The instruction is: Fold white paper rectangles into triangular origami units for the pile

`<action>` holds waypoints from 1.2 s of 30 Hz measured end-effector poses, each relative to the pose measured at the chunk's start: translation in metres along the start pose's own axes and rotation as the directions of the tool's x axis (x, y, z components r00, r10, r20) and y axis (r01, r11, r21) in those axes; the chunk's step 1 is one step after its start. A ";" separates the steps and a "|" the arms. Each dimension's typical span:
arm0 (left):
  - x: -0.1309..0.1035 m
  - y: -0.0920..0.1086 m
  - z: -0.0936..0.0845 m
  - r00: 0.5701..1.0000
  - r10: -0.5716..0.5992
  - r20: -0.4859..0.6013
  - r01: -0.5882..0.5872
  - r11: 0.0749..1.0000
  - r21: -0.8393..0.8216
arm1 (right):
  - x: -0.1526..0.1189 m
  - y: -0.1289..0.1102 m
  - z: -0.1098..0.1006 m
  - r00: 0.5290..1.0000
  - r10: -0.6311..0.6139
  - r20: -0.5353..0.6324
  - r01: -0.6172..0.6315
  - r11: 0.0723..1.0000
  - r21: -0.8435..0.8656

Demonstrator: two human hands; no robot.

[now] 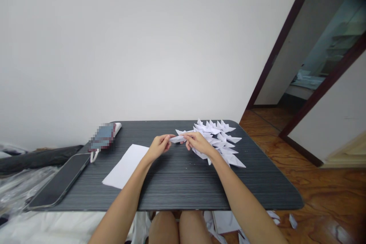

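Above the middle of the dark table (pixel 177 187), a folded white paper piece (pixel 177 139) is stretched level between my two hands. My left hand (pixel 160 145) pinches its left end between thumb and fingers. At its right end my right hand (pixel 198 142) grips it, covering part of the paper. Just behind and to the right of my right hand lies a cluster of several folded paper boats (pixel 225 148), their points sticking up. A flat stack of white paper (pixel 126 166) rests to the left of my left forearm.
On the left edge of the table lies a dark phone-like slab (pixel 61 179). Behind it a blurred-out device (pixel 103 137) has a white cable (pixel 93 156). A white wall (pixel 171 45) borders the far edge. Paper scraps (pixel 292 221) lie on the wooden floor to the right.
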State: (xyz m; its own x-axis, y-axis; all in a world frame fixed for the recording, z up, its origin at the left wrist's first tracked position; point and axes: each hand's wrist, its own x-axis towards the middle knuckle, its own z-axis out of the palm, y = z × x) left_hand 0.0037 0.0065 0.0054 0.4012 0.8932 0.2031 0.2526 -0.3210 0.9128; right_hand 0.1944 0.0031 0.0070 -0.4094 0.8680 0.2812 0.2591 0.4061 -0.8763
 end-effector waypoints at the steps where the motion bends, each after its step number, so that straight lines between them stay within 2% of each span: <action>1: 0.000 0.000 -0.001 1.000 -0.005 -0.006 0.005 1.000 -0.028 | 0.000 0.000 0.000 1.000 -0.018 -0.004 0.018 1.000 -0.018; 4: 0.000 0.001 0.000 1.000 -0.004 -0.027 0.003 0.999 -0.041 | -0.001 -0.005 0.000 0.998 -0.061 0.010 0.062 0.995 -0.082; 9: -0.004 0.002 0.003 1.000 -0.004 -0.007 0.005 0.997 0.075 | -0.005 -0.011 0.001 0.997 -0.058 0.046 0.064 0.987 -0.144; 11: -0.007 0.002 -0.001 1.000 0.002 -0.002 -0.002 0.988 0.157 | -0.006 -0.009 0.000 0.998 -0.044 0.044 0.050 0.987 -0.152; 13: -0.013 0.004 -0.014 0.998 0.031 -0.047 -0.017 0.961 0.278 | -0.006 -0.008 -0.002 0.999 -0.049 0.017 0.051 0.983 -0.177; 16: -0.028 0.005 -0.042 0.987 0.057 -0.147 0.027 0.860 0.509 | -0.007 -0.006 -0.007 0.993 -0.105 -0.047 0.088 0.958 -0.273; 18: -0.044 0.006 -0.060 0.992 0.042 -0.120 0.048 0.752 0.657 | -0.008 -0.006 -0.011 0.988 -0.137 -0.066 0.104 0.928 -0.358; 20: -0.061 0.005 -0.068 0.995 -0.029 -0.095 0.091 0.647 0.757 | -0.008 -0.007 -0.013 0.978 -0.170 -0.119 0.100 0.888 -0.450; 23: -0.084 0.002 -0.064 0.974 -0.195 -0.119 0.201 0.485 0.851 | -0.007 -0.006 -0.012 0.955 -0.225 -0.194 0.089 0.839 -0.537; 27: -0.095 -0.004 -0.046 0.948 -0.254 -0.192 0.276 0.353 0.894 | -0.006 -0.003 -0.007 0.951 -0.265 -0.160 0.128 0.807 -0.577; 32: -0.088 -0.010 -0.034 0.936 -0.252 -0.248 0.324 0.329 0.887 | -0.006 0.003 -0.004 0.955 -0.272 -0.121 0.146 0.780 -0.609; 36: -0.086 -0.004 -0.043 0.933 -0.254 -0.253 0.335 0.362 0.870 | -0.007 0.004 -0.005 0.957 -0.275 -0.096 0.161 0.774 -0.612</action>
State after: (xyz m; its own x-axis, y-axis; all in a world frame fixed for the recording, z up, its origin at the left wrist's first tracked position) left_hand -0.0699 -0.0551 -0.0008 0.0872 0.9951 0.0474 0.9917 -0.0912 0.0905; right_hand 0.2029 0.0005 0.0037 -0.3790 0.7459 0.5476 0.6701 0.6294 -0.3935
